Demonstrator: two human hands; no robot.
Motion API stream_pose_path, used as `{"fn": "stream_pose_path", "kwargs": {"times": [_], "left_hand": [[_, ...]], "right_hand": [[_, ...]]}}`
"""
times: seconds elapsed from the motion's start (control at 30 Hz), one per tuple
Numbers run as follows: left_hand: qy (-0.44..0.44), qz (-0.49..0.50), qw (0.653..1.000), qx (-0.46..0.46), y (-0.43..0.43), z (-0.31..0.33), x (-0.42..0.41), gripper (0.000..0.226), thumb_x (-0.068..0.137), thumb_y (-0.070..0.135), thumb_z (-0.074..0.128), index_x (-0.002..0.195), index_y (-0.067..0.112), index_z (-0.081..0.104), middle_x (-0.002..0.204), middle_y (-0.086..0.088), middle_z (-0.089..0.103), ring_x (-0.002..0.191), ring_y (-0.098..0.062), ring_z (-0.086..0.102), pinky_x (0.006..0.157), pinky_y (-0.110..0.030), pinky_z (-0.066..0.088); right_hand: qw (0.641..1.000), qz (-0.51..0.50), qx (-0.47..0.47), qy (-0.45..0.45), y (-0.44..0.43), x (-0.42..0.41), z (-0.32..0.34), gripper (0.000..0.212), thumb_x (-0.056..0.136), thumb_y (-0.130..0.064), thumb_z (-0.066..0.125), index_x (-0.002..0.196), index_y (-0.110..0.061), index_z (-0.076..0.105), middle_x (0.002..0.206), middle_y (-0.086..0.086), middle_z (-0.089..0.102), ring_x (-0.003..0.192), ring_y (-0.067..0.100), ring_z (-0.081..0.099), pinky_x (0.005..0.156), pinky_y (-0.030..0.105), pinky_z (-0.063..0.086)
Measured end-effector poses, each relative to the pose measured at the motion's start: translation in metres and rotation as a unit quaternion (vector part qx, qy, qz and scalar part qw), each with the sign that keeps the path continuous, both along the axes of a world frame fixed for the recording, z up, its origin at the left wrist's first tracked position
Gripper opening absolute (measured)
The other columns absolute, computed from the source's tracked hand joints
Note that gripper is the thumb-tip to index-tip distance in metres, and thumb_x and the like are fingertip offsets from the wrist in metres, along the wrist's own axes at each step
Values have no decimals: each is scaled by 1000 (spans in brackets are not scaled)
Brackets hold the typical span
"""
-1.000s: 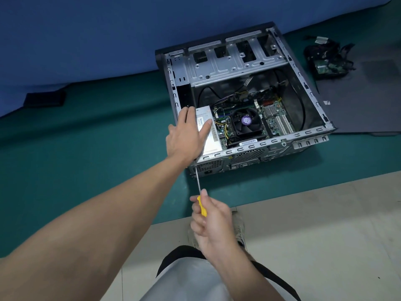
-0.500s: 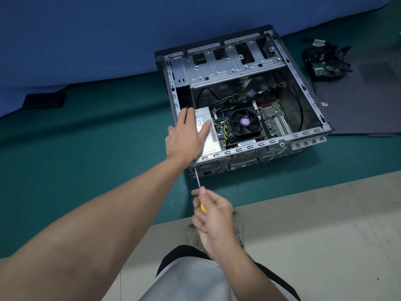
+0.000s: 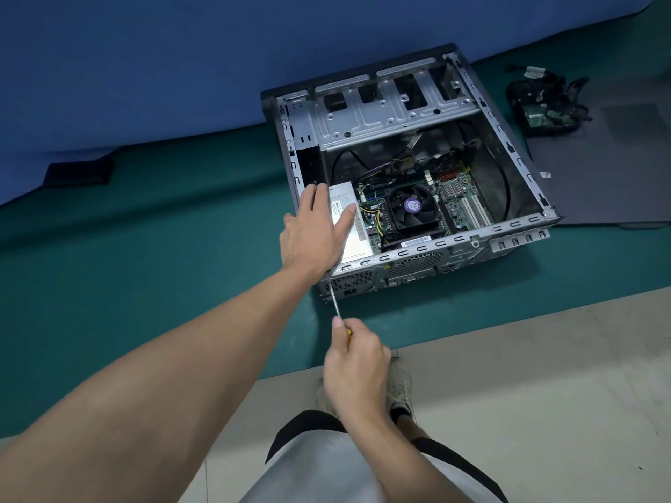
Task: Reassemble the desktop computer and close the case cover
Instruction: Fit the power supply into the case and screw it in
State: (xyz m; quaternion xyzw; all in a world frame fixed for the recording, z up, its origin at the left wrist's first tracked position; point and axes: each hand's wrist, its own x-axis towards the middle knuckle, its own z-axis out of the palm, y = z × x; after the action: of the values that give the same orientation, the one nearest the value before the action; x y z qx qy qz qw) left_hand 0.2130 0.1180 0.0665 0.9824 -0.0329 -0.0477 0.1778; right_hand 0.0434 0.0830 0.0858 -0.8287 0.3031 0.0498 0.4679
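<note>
Left hand (image 3: pixel 314 232), fingers flat, steadies power supply (image 3: pixel 355 238); right hand (image 3: pixel 357 363) grips screwdriver (image 3: pixel 334 301), tip under left wrist, presumably driving mounting screw.

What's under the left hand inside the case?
The left hand lies flat on the silver power supply in the near-left corner of the case. Its labelled right side shows; the rest under the palm is hidden.

Dim, cool, diffuse light from above. Soft shadow on mat (image 3: pixel 181 266) along near side of case (image 3: pixel 417 265); interior dark toward right wall. Faint sheen on drive cage (image 3: pixel 363 118). Wide-angle stretch at edges; left forearm (image 3: pixel 163 375) enlarged, slightly soft. Centre sharp.
</note>
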Motion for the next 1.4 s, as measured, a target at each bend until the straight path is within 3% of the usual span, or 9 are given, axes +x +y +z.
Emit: {"fn": "stream_pose_path", "kwargs": {"times": [0.1,0.3,0.4,0.5,0.7,0.83,1.1,1.3,1.4], "left_hand": [[2,1,1000,-1,0,0,1,67,96,63,29,148,21,26,156,4,21,120,-47,45,91,-48,42],[4,1,1000,-2,-1,0,-2,67,96,63,28,148,21,26,157,5,20,120,-46,45,90,-48,42],[0,2,1000,-2,0,-1,-1,67,95,64,29,148,21,26,156,5,21,118,-46,46,90,-48,42],[-3,4,1000,-3,0,-2,-1,68,95,64,29,148,21,26,156,5,22,118,-46,47,90,-48,42],[-7,5,1000,1,0,-3,0,69,95,64,27,148,21,26,157,4,21,120,-46,46,91,-49,43],[-12,4,1000,-3,0,-4,-1,68,95,65,28,147,20,28,156,4,22,119,-46,47,90,-49,43],[-18,0,1000,-2,1,-3,-1,69,94,65,29,147,21,28,156,4,24,119,-47,47,92,-50,43],[-14,6,1000,-7,-1,-3,-1,69,94,65,29,147,21,28,156,5,24,118,-46,47,91,-49,43],[-14,7,1000,-6,0,-3,-1,69,94,65,29,147,21,28,156,5,24,118,-46,47,90,-48,43]], "right_hand": [[951,-117,283,30,-6,7,-5,33,98,-19,52,68,-6,58,49,1,40,43,18,31,44,28,25],[588,-260,760,97,-18,2,-11,24,85,-22,57,71,-3,64,51,-1,38,27,4,23,27,15,15],[756,-215,614,74,-14,4,-6,22,89,-27,63,80,-7,60,55,1,47,35,9,33,32,20,21],[998,11,68,2,0,-5,-7,22,91,-34,63,90,-12,61,70,3,61,64,22,53,55,28,27],[963,-39,265,-13,-5,2,-14,32,97,-21,54,75,3,52,53,0,39,45,18,29,46,29,25],[622,-230,746,69,-22,5,-11,26,88,-19,59,101,3,61,62,4,50,35,3,28,27,15,21],[994,-6,104,38,-9,-2,-3,37,88,-50,60,109,-20,63,74,-3,60,73,17,57,62,24,34],[991,-8,133,-23,-1,-7,-7,27,96,-20,55,74,-5,55,54,-2,46,49,16,37,51,31,26],[771,-200,603,32,-12,0,-12,20,94,-12,55,86,6,57,56,-1,36,37,6,19,32,16,17]]}}
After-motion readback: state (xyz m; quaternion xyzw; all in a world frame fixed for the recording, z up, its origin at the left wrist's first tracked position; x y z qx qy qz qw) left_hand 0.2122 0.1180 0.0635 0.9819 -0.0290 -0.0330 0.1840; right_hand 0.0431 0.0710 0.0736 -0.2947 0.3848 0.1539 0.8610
